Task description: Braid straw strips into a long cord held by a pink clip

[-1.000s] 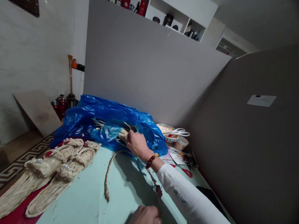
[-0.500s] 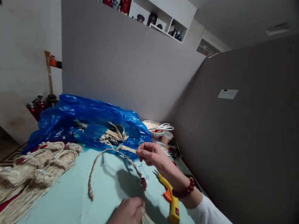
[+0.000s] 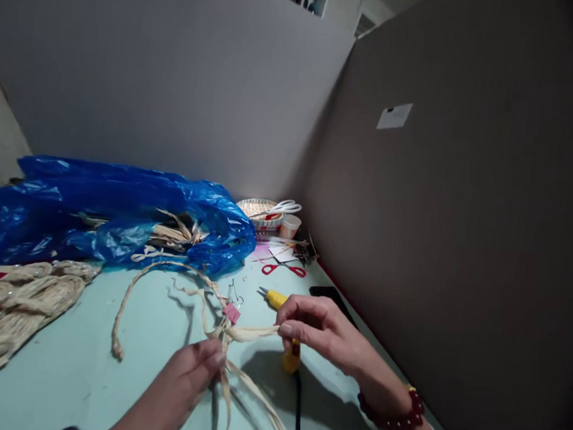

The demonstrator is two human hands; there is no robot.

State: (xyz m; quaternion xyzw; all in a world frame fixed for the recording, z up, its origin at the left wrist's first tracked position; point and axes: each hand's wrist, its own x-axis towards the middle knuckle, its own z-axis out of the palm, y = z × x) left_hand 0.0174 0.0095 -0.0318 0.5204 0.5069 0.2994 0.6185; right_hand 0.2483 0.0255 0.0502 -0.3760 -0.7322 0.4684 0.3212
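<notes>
My left hand [image 3: 187, 373] is closed, thumb and fingers pinching a bundle of pale dried husk strips just below a pink binder clip [image 3: 231, 313]. My right hand [image 3: 326, 332] pinches the end of one husk strip [image 3: 253, 334], stretched sideways from the bundle to the right. From the clip a twisted husk cord [image 3: 126, 301] curves over the table to the left. Loose strands [image 3: 265, 400] hang from the bundle toward the front edge. Behind my right hand lies a yellow glue gun [image 3: 276, 299], partly covered by the fingers.
A blue plastic bag [image 3: 118, 193] with husks [image 3: 177, 233] in it spans the back left. Braided husk pieces [image 3: 23, 299] lie at the left. Red-handled scissors [image 3: 284, 269], a paper cup [image 3: 290, 226] and a woven basket [image 3: 252, 206] are at the back. Grey panels [image 3: 441, 222] border the table.
The view has swung right and down. My right hand has come lower, drawing the husk strip from above the clip to the right of the bundle. My left hand still pinches the bundle.
</notes>
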